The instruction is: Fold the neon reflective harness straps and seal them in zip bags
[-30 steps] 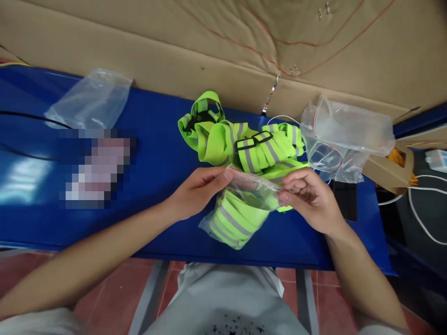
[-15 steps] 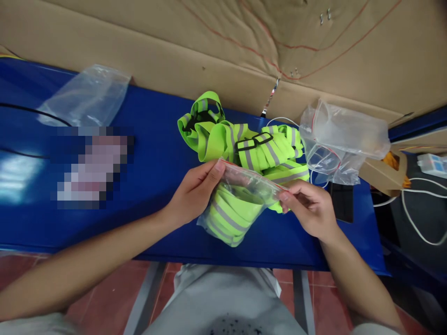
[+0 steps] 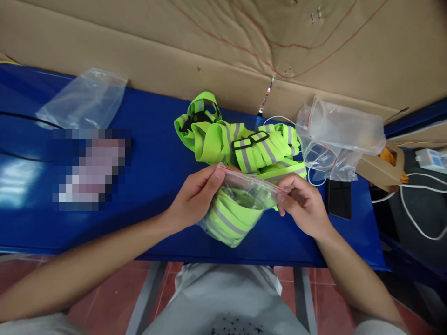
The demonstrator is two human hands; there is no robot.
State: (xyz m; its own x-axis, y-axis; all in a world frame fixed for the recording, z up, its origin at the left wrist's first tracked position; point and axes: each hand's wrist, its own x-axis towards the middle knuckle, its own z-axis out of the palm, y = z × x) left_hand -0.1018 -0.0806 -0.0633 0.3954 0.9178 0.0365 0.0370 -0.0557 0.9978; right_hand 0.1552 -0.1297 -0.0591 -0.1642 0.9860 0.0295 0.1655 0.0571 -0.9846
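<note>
I hold a clear zip bag (image 3: 244, 197) with a red seal strip over the blue table (image 3: 153, 153). Inside it lies a folded neon-green reflective strap with grey stripes (image 3: 228, 218). My left hand (image 3: 193, 197) pinches the bag's mouth at its left end. My right hand (image 3: 303, 204) pinches the mouth at its right end. Just behind the bag, a loose pile of the same neon-green reflective straps with black buckles (image 3: 240, 144) rests on the table.
Several empty clear zip bags (image 3: 335, 137) lie at the right, and one more clear bag (image 3: 82, 100) at the far left. A dark phone (image 3: 338, 200) lies near the right edge. Brown cardboard (image 3: 209, 51) backs the table. A small cardboard box (image 3: 382, 167) and white cables (image 3: 415, 204) sit to the right.
Both hands have drawn slightly closer along the bag's mouth; the right hand slid left and down. The bag sits a little lower over the table.
</note>
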